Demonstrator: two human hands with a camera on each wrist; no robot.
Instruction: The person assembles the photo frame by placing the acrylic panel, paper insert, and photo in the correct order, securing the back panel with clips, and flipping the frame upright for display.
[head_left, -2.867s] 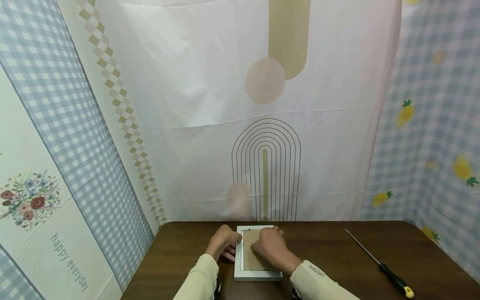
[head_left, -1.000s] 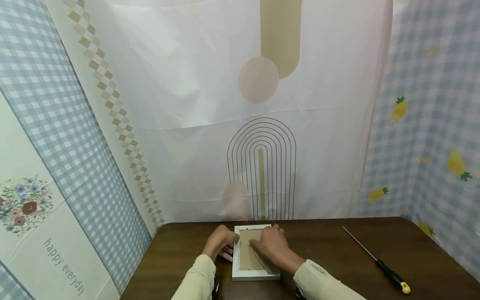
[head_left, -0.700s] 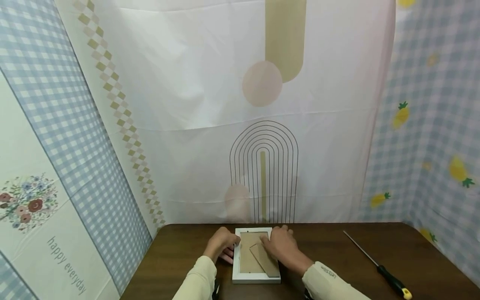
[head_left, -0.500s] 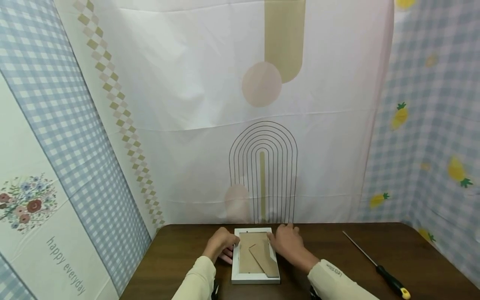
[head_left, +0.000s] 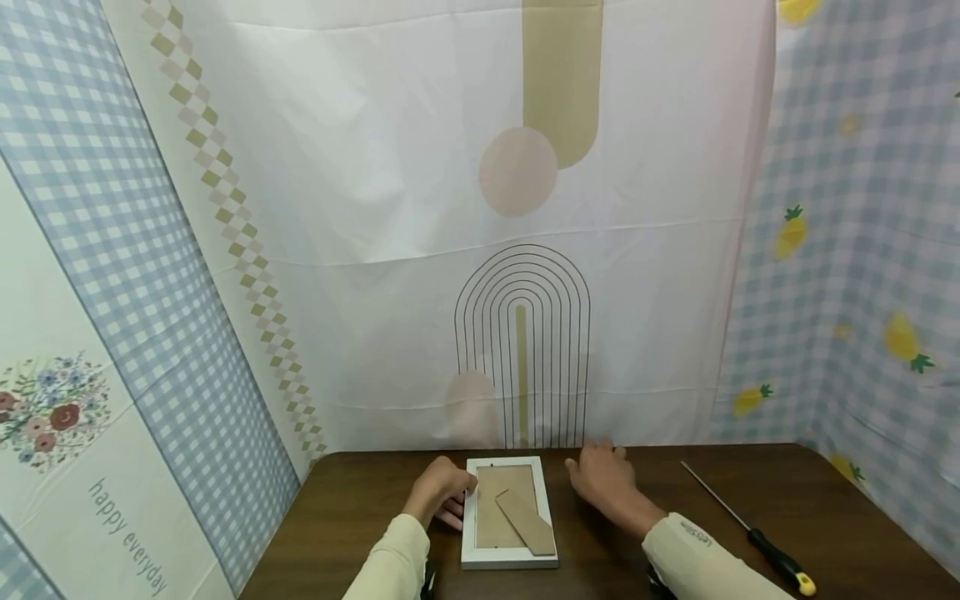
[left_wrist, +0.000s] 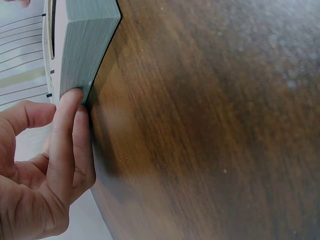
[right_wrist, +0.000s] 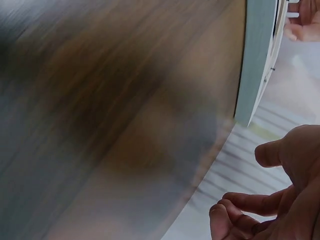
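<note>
A white picture frame (head_left: 510, 560) lies face down on the brown table, its tan backing board (head_left: 491, 512) showing. On the board, a slanted easel stand (head_left: 528, 521) runs toward the lower right corner. My left hand (head_left: 441, 490) holds the frame's left side, thumb at the upper edge and fingers against the outer side. In the left wrist view, the index fingertip touches the side wall of the frame (left_wrist: 87, 50). My right hand (head_left: 606, 482) is off to the right of the frame, apart from it. Its fingers are loosely bent with nothing in them, as the right wrist view shows.
A long screwdriver (head_left: 768, 550) with a black and yellow handle lies on the table (head_left: 360, 492) at the right. Behind the table's back edge hangs a white patterned cloth (head_left: 375, 333), with checked cloth at both sides.
My right hand has left the backing board and moved right, past the frame's edge, uncovering the easel stand. The left hand stays at the frame's left side.
</note>
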